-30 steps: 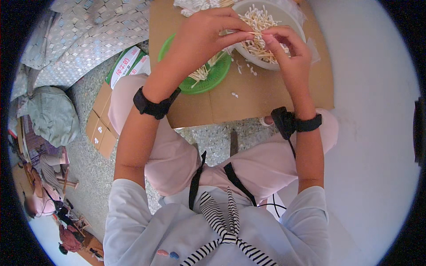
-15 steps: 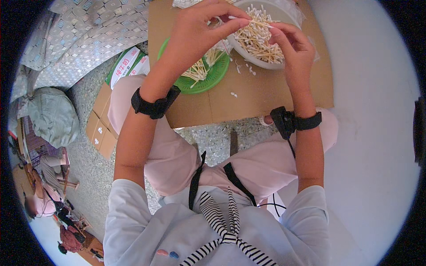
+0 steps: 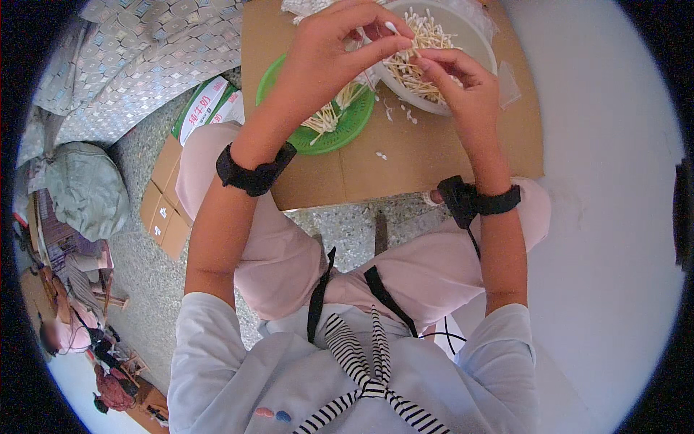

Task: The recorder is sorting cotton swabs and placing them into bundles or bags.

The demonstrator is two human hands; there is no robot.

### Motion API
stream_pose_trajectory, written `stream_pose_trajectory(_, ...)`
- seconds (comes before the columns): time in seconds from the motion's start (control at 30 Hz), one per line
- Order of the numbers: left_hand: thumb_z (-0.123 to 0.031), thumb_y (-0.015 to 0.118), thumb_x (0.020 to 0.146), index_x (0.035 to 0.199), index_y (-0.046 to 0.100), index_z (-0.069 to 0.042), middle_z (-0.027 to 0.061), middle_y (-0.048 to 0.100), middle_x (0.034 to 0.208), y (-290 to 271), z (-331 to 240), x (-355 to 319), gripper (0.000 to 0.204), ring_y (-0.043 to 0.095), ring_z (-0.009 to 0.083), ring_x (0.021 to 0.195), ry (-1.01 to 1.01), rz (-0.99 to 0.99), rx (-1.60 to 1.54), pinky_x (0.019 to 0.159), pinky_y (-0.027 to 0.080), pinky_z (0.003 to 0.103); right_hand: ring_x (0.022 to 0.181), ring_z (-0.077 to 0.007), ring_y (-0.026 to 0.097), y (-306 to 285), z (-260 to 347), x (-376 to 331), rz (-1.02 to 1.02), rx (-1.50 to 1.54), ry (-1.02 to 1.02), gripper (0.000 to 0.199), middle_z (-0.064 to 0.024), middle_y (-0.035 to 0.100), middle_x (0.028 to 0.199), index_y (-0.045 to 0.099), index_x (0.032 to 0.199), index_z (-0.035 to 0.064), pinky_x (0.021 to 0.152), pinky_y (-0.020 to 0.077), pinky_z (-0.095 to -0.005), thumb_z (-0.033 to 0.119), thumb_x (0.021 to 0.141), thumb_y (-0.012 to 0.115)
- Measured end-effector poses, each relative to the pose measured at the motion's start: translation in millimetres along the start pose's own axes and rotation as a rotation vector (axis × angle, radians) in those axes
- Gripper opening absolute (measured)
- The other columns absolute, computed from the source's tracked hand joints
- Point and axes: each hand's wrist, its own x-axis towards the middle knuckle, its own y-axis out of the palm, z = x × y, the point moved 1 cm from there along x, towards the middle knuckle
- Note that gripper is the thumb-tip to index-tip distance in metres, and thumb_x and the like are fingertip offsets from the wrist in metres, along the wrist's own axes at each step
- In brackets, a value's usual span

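A cotton swab (image 3: 391,27) is pinched between the thumb and fingers of my left hand (image 3: 354,40), its white tip sticking up past the index finger. At its lower end, the thumb and fingertips of my right hand (image 3: 463,76) close on it. Both hands are over a white bowl (image 3: 486,54) heaped with loose cotton swabs (image 3: 426,43). Left of the bowl, partly behind my left wrist, is a green plastic basket (image 3: 358,126) with small bunches of swabs (image 3: 323,119) in it.
The bowl and basket stand on a brown cardboard-topped table (image 3: 434,155). Bits of white cotton (image 3: 381,155) lie on it. A clear plastic bag (image 3: 508,83) is beside the bowl. Cartons (image 3: 165,210) sit on the floor at left. Another person (image 3: 72,322) sits farther off.
My right hand has shifted slightly down and left, closer to my left fingers. The swab has turned from nearly level to a steeper slant.
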Motion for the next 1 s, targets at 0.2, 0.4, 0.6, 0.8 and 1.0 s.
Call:
stream_pose_trajectory(0.2,-0.010,0.070,0.084,0.094,0.069,-0.003,0.0064,0.063,0.084,1,6,0,0.013,0.057,0.0132,0.075,0.039,0.035,-0.030,0.067,0.045,0.026,0.077,-0.0095,0.063,4,-4,-1,0.056,-0.029,0.034,0.014,-0.0025,0.070,0.085,0.073,0.093,0.0055,0.071,0.0494,-0.0228,0.015,0.083,0.071)
stream_pose_trajectory(0.4,-0.014,0.065,0.089,0.098,0.069,-0.002,0.0036,0.066,0.088,-6,-7,2,0.016,0.057,0.0094,0.078,-0.131,0.007,-0.100,0.068,0.046,0.024,0.074,-0.0098,0.063,-5,-3,4,-0.083,0.166,0.025,0.016,-0.0043,0.070,0.088,0.070,0.096,0.0012,0.069,0.0503,-0.0220,0.015,0.087,0.069)
stream_pose_trajectory(0.6,-0.016,0.061,0.093,0.104,0.066,-0.001,0.0022,0.065,0.090,-5,-3,2,0.019,0.057,0.0079,0.080,-0.238,0.021,-0.265,0.072,0.045,0.023,0.077,-0.0098,0.062,-4,-2,3,-0.055,0.209,0.000,0.015,-0.0043,0.069,0.090,0.067,0.097,0.0003,0.071,0.0505,-0.0226,0.013,0.090,0.065)
stream_pose_trajectory(0.8,-0.017,0.059,0.095,0.104,0.064,-0.001,0.0015,0.064,0.089,-1,12,2,0.019,0.057,0.0074,0.081,-0.248,-0.058,-0.482,0.073,0.045,0.022,0.075,-0.0087,0.061,-1,-5,2,0.069,0.151,0.059,0.017,-0.0021,0.068,0.088,0.068,0.095,0.0019,0.070,0.0498,-0.0232,0.017,0.087,0.068)
stream_pose_trajectory(1.0,-0.019,0.059,0.095,0.101,0.063,-0.002,0.0002,0.063,0.087,-5,18,3,0.019,0.055,0.0065,0.079,-0.249,-0.136,-0.424,0.072,0.044,0.022,0.079,-0.0088,0.060,-2,9,-1,0.537,-0.021,0.107,0.017,-0.0010,0.068,0.086,0.070,0.088,0.0031,0.074,0.0490,-0.0253,0.019,0.084,0.071)
